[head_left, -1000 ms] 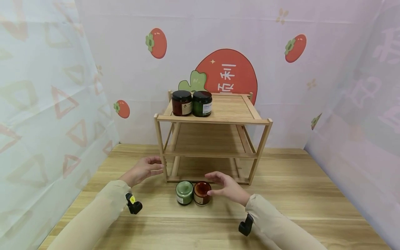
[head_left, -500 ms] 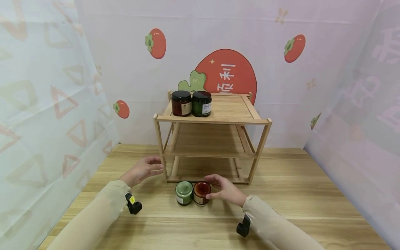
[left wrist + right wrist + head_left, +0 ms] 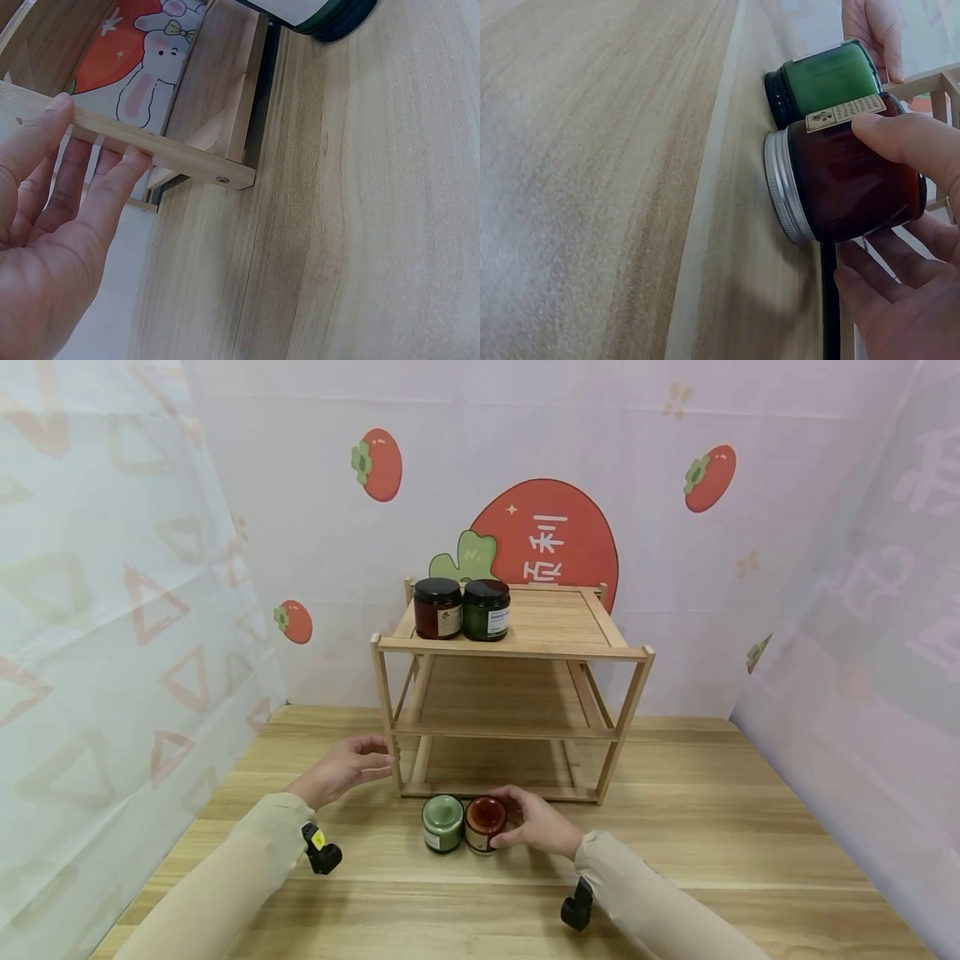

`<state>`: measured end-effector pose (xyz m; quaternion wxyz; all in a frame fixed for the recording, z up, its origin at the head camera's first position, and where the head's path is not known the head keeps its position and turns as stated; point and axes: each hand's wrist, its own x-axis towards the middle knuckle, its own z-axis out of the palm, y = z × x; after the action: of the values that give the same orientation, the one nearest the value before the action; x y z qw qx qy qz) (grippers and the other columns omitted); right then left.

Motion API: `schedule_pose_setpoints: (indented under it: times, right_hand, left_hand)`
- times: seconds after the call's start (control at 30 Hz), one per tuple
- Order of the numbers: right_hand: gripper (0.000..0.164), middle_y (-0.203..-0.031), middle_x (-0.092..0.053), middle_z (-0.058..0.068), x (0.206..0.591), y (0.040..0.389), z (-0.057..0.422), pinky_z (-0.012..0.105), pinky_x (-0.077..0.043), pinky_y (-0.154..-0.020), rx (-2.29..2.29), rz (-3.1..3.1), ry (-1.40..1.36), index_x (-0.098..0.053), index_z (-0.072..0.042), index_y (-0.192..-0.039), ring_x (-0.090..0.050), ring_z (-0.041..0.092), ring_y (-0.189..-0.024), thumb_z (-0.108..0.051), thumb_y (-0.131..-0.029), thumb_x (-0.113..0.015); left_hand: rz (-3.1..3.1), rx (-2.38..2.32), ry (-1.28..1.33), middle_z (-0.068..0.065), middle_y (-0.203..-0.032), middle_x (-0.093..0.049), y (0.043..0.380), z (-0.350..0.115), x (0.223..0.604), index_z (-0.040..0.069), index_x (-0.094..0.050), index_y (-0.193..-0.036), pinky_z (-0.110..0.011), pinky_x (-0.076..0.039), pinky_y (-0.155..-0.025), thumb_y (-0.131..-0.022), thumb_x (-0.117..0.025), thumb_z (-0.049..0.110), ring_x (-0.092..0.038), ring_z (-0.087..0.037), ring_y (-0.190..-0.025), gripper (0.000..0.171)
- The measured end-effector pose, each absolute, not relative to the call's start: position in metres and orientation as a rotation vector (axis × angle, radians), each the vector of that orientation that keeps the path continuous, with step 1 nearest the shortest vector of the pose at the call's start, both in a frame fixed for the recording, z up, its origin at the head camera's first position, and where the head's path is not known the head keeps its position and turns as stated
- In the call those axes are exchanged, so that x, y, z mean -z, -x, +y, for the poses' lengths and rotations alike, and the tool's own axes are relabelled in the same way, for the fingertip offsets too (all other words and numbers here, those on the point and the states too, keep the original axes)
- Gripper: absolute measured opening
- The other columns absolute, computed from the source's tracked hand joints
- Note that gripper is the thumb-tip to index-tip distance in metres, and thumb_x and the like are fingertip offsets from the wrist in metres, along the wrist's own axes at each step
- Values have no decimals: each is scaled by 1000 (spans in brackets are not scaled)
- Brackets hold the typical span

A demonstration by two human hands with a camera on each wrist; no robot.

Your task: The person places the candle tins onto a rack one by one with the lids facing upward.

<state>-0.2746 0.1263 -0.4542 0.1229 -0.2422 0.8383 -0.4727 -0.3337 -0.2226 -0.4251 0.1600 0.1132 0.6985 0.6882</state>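
An amber glass jar (image 3: 483,817) stands upside down on the table, its silver lid against the wood. My right hand (image 3: 543,825) is around its right side. In the right wrist view the thumb lies on the label of the amber jar (image 3: 859,176) and the other fingers are at the opposite side. A green jar (image 3: 442,821) with a black lid, also inverted, stands right beside it on the left. My left hand (image 3: 347,768) holds the front left post of the wooden rack (image 3: 506,732), thumb on one side and fingers on the other in the left wrist view.
On the rack's top shelf, a dark red jar (image 3: 437,608) and a dark green jar (image 3: 486,610) with black lids stand side by side at the front left. The rack's bottom front rail lies just behind the inverted jars. Printed cloth (image 3: 322,552) walls enclose the table.
My right hand has moved left and its fingers have closed in around the amber jar. The left hand and the jars have stayed in place.
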Motion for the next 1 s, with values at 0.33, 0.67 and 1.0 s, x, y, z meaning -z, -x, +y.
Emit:
schedule_pose_setpoints:
  times: [0.33,0.67,1.0]
  right_hand:
    - [68,-122,-62,7,457,276,123,44,-46,-103,1343,2433,727,-50,-2,-131,-57,26,-114,-13,-74,-84]
    - [71,-122,-62,9,460,279,120,50,-43,-104,1306,2451,725,-49,-1,-131,-57,28,-115,-11,-71,-86]
    - [68,-119,-62,8,458,281,120,48,-46,-101,1233,2465,747,-50,0,-128,-58,27,-112,-11,-71,-86]
  left_hand:
    - [1994,-1972,-324,-5,-108,-55,333,-222,424,-10,-42,-125,-36,-54,-99,-95,-58,2,-61,-14,-100,36]
    - [1993,-1967,-329,-5,-110,-55,334,-222,425,-11,-41,-126,-37,-53,-100,-95,-58,2,-61,-14,-101,37]
    - [1995,-1962,-316,-6,-110,-55,336,-222,425,-13,-36,-130,-38,-53,-100,-95,-58,2,-61,-14,-101,44]
